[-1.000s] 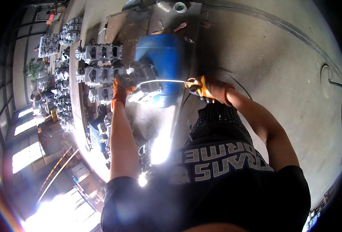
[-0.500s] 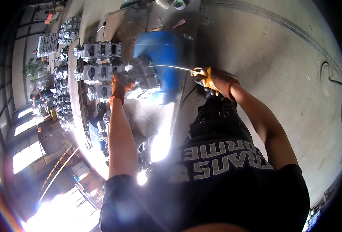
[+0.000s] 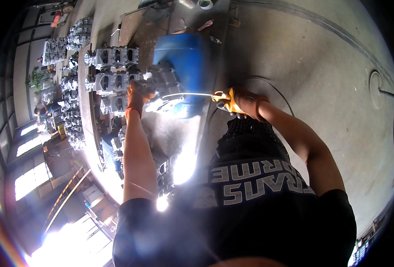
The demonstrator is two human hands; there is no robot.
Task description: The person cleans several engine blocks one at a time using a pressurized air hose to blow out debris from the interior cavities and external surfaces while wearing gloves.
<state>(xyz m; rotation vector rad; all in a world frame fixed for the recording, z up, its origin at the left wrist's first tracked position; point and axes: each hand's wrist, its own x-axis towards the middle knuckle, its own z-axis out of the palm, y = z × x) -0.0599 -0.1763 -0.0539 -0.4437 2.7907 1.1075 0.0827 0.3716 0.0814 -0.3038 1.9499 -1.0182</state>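
My left hand, in an orange work glove, is closed on the near left edge of a grey metal engine casting. The casting rests tilted against a blue plastic drum; glare washes out its lower part. My right hand, in a yellow and dark glove, grips an air blow gun to the right of the drum. Its long thin, slightly curved tube points left across the drum, with the tip near the casting's lower side. Whether the tip touches the casting, I cannot tell.
Several similar castings stand in rows on the left, with more stacks beyond. A tape roll and a red-handled tool lie past the drum. A dark hose curves over the concrete floor behind my right hand.
My right hand has moved slightly left and down, bringing the blow gun's tube lower across the drum. The hose now shows curving behind that hand. My left hand stays on the casting.
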